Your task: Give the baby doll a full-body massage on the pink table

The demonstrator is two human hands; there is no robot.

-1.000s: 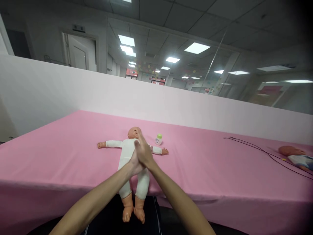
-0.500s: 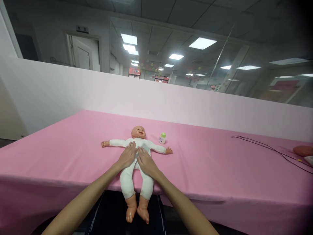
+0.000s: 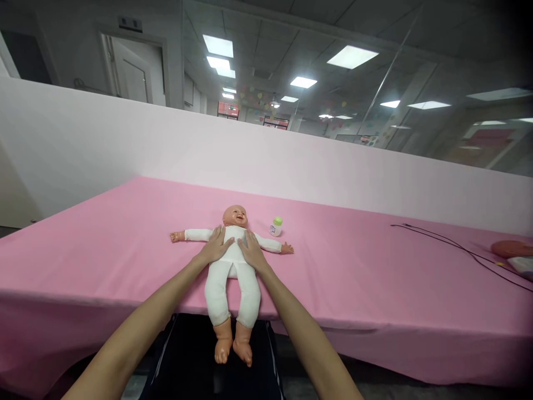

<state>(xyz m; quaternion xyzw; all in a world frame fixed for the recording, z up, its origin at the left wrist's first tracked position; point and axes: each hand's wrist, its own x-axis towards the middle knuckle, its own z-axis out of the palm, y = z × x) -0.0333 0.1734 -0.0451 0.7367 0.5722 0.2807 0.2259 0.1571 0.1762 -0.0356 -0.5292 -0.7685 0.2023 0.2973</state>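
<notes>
The doll [image 3: 234, 254] lay face-up on the pink table [image 3: 353, 266], long axis head-away, feet-near — left hand [image 3: 215, 245] and right hand [image 3: 252, 253] (flat, fingers spread, gripping nothing) touched opposite sides of its chest, equally close.

Two dolls [image 3: 234, 253] [image 3: 510, 248], one bottle [image 3: 275, 227], one pink cloth [image 3: 353, 266], one white door [image 3: 131, 71]

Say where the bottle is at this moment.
In the head view, the bottle stands on the pink cloth, right of the head of the doll, just beyond its outstretched arm on that side.
</notes>
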